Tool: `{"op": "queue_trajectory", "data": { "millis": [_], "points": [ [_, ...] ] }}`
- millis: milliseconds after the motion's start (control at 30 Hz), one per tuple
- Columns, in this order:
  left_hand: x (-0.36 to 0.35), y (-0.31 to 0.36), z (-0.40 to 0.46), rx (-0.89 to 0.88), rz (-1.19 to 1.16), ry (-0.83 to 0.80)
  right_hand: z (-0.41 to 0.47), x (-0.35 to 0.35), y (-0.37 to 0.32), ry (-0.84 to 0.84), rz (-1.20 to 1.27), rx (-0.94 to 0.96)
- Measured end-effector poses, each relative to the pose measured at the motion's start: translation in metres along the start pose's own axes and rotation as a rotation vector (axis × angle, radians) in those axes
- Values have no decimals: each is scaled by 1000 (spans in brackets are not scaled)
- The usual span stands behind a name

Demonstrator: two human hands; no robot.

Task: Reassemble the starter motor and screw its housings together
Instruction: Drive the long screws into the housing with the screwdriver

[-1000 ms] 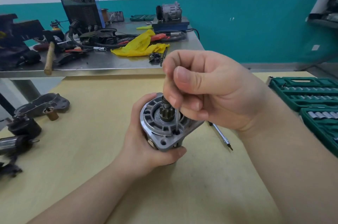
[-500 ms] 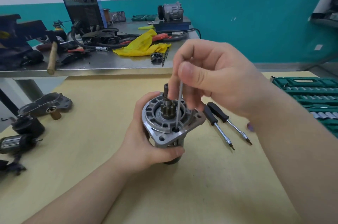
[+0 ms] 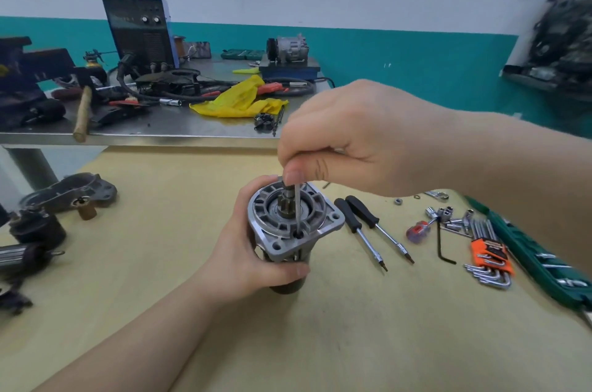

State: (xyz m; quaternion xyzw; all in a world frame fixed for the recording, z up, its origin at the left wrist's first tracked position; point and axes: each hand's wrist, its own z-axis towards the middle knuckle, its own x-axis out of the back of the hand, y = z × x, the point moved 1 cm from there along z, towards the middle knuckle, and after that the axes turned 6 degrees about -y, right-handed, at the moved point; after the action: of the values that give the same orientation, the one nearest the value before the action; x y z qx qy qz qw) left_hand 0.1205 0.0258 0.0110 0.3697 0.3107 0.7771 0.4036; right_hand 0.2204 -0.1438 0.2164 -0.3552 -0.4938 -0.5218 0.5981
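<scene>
The starter motor (image 3: 315, 228) stands upright on the yellow table, its grey flanged housing facing up with the pinion gear (image 3: 285, 207) in the middle. My left hand (image 3: 243, 250) wraps around the motor's left side and front. My right hand (image 3: 362, 138) hovers above it, fingertips pinched on the top of a long thin bolt (image 3: 298, 209). The bolt stands nearly vertical with its lower end in a hole at the front of the flange.
Two black-handled screwdrivers (image 3: 358, 225) lie right of the motor, then an orange screwdriver (image 3: 418, 229), sockets (image 3: 445, 215), hex keys (image 3: 490, 258) and a green tool case (image 3: 541, 266). A loose housing (image 3: 69, 193) and armature parts (image 3: 28, 244) lie left. A cluttered steel bench (image 3: 153, 125) stands behind.
My right hand lifted off the pinion and now holds a long bolt upright in a flange hole. The view widened to the right, showing more tools.
</scene>
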Motion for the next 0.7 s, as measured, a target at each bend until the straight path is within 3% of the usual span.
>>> {"op": "queue_trajectory", "data": {
  "millis": [67, 167, 267, 400, 533, 700],
  "points": [
    [-2, -1, -1, 8, -24, 28, -4, -12, -4, 50, 220, -165],
    [-6, -2, -4, 47, -56, 80, -16, -42, -16, 275, 567, -437],
    [-11, -1, -7, 84, -50, 152, -22, -62, -30, 519, 778, -541],
    [-16, 1, -10, 97, -17, 225, -13, -66, -34, 641, 750, -638],
    [-21, 3, -12, 67, 21, 245, -6, -47, -30, 801, 569, -577],
    [-19, 1, -10, -33, 54, 224, -31, -55, -26, 681, 464, -488]
  ]
}}
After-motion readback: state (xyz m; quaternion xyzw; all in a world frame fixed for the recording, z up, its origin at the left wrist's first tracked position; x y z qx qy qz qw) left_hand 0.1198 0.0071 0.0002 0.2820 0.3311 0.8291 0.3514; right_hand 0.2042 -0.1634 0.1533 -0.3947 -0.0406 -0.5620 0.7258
